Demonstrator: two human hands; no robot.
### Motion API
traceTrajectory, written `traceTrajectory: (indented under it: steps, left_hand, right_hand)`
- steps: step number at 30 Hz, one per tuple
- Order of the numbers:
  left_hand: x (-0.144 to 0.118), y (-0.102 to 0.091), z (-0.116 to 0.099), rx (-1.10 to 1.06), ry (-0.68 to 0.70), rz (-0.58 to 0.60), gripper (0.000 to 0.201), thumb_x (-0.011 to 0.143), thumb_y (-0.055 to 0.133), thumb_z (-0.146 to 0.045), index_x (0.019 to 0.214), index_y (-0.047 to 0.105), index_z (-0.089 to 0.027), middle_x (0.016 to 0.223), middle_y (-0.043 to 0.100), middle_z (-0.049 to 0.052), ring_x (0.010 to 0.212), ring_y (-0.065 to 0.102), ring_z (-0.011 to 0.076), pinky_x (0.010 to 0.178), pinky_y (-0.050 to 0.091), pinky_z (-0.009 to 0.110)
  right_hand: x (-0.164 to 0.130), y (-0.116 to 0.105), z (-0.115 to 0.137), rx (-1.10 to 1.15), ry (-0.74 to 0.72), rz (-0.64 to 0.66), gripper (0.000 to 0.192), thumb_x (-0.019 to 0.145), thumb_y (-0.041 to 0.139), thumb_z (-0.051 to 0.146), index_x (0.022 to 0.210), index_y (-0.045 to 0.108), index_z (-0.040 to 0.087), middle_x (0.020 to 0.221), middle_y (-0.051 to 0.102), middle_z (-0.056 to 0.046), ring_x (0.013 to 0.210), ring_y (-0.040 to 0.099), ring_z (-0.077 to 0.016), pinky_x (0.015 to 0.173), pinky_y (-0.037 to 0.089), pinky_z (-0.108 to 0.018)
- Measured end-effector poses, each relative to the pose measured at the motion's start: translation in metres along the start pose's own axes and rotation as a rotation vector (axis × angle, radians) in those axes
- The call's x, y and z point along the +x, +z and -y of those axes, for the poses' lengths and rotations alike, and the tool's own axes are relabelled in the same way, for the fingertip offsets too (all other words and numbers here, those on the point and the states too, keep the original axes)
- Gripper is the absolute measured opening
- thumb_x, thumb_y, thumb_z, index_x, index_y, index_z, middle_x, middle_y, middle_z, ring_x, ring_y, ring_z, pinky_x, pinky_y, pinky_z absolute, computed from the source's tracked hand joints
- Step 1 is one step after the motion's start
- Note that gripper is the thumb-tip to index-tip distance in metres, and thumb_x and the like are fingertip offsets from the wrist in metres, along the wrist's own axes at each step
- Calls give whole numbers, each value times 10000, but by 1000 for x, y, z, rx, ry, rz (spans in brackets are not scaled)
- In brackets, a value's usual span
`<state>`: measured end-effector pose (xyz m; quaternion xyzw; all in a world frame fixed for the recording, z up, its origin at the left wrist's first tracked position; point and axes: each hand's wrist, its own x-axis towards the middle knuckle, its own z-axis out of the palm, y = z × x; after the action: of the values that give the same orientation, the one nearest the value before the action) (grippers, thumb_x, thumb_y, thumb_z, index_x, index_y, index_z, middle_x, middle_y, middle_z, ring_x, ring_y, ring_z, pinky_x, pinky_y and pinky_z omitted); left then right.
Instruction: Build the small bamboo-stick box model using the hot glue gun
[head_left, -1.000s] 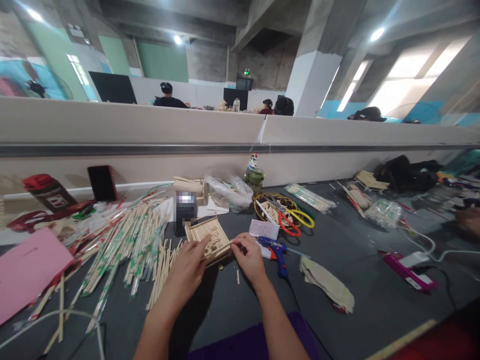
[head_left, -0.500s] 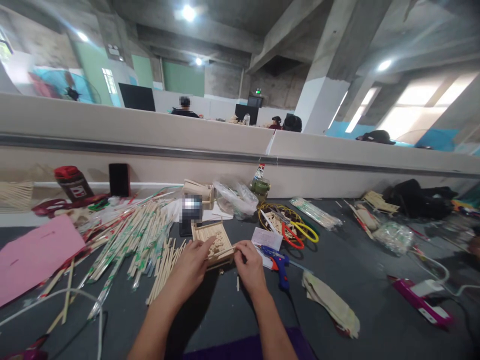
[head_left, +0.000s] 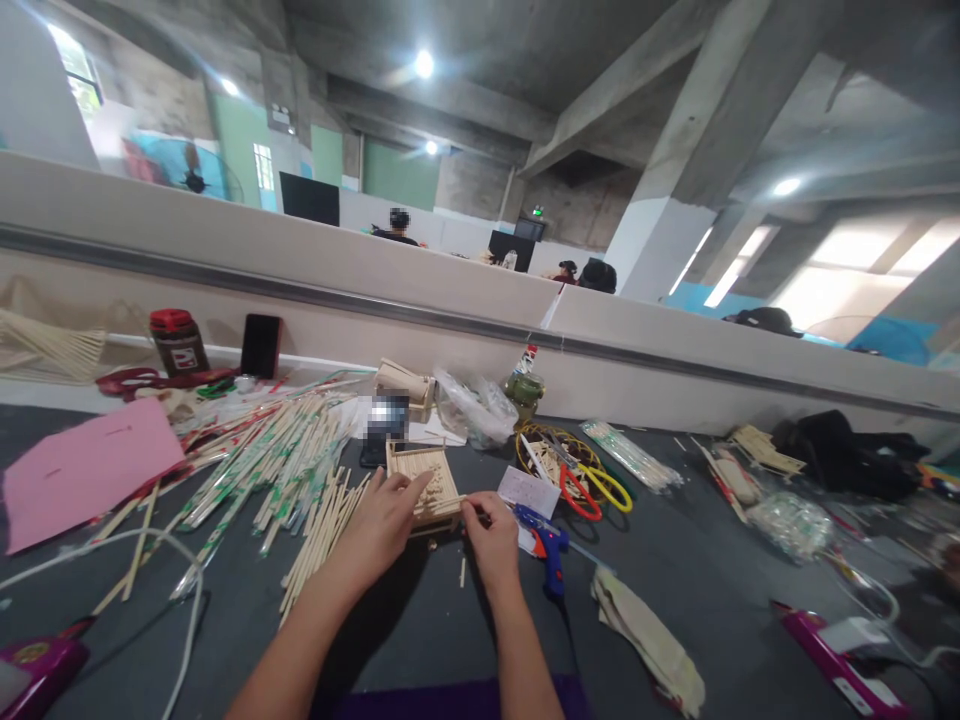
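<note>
At mid-table the stick tray [head_left: 421, 474] lies just ahead of both hands, left hand [head_left: 379, 530] spread flat on its near-left edge, right hand [head_left: 491, 528] pinching a thin stick [head_left: 448, 500] that runs crosswise along the near rim.

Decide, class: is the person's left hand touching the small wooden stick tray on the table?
Touching. In the head view, the left hand lies on the near left edge of the wooden stick tray, its fingers overlapping the tray's sticks with no gap showing.
</note>
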<state>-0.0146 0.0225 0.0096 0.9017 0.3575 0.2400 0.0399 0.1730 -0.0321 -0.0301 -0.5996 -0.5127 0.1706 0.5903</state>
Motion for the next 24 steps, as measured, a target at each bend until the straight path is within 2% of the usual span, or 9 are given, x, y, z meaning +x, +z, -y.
traceTrajectory:
  steps: [3, 7, 10, 15, 24]
  left_hand:
    - [1, -1, -2, 28, -18, 33, 589, 816, 436, -9, 1383, 434, -170, 1070, 661, 112, 1059, 573, 254, 1070, 312, 534]
    - [1, 0, -3, 17, -33, 47, 580, 843, 436, -34, 1407, 397, -164, 1095, 663, 110, 1068, 564, 253, 1069, 308, 530]
    - [1, 1, -5, 7, -33, 32, 590, 840, 448, -34, 1409, 389, -180, 1110, 664, 102, 1069, 558, 252, 1067, 304, 538]
    - [3, -2, -9, 6, -48, 41, 579, 840, 453, -31, 1397, 407, -182, 1110, 665, 101, 1071, 563, 245, 1067, 310, 534]
    - [1, 3, -4, 26, -20, 42, 585, 823, 409, 14, 1381, 424, -160, 1125, 664, 117, 1085, 559, 250, 1062, 302, 565]
  right_hand:
    - [2, 0, -2, 150, 95, 31, 202, 797, 630, 366, 783, 713, 182, 818, 651, -52, 678, 598, -170, 547, 478, -250]
    - [7, 3, -5, 474, 302, 61, 283, 765, 674, 432, 803, 728, 157, 693, 640, -20, 565, 557, -136, 521, 460, -247]
    - [10, 5, -7, 607, 393, 45, 285, 697, 750, 418, 762, 736, 141, 645, 633, -10, 560, 541, -121, 508, 436, -223]
    - [12, 5, -7, 656, 439, 58, 283, 662, 791, 395, 776, 738, 141, 636, 630, 6, 528, 533, -94, 510, 423, -206]
    - [10, 4, -6, 647, 423, 75, 299, 680, 773, 403, 798, 707, 136, 630, 608, 16, 501, 517, -88, 504, 383, -205]
